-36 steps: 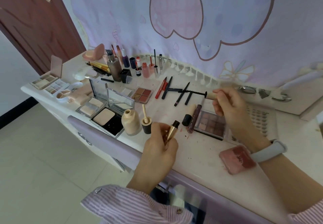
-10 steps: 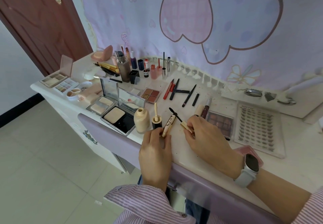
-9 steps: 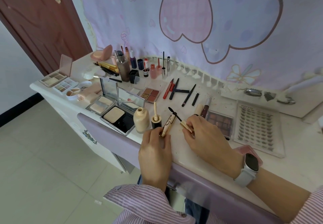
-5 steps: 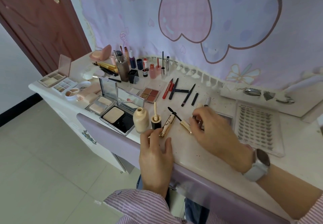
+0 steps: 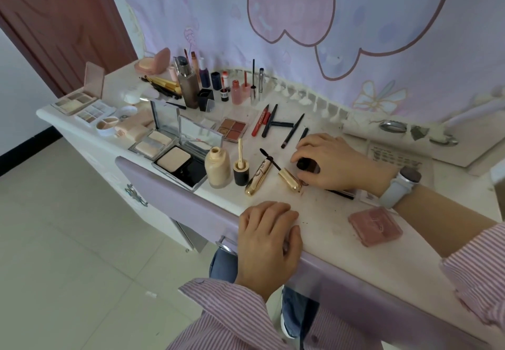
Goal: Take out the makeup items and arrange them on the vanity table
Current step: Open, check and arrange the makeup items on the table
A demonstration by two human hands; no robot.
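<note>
Lip gloss(?) point(image 5: 308, 164) under R hand point(image 5: 334, 162)

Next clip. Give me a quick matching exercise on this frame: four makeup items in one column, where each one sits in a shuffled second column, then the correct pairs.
Items:
1. foundation bottle
2. gold mascara tube
3. pink compact
4. red pencil

Places:
A. beside the right forearm, near the table's front edge
B. lying flat just right of the black applicator cap
C. lying among the dark pencils
D. standing, uncapped, beside the open powder compact

Pairs: 1-D, 2-B, 3-A, 4-C
</note>
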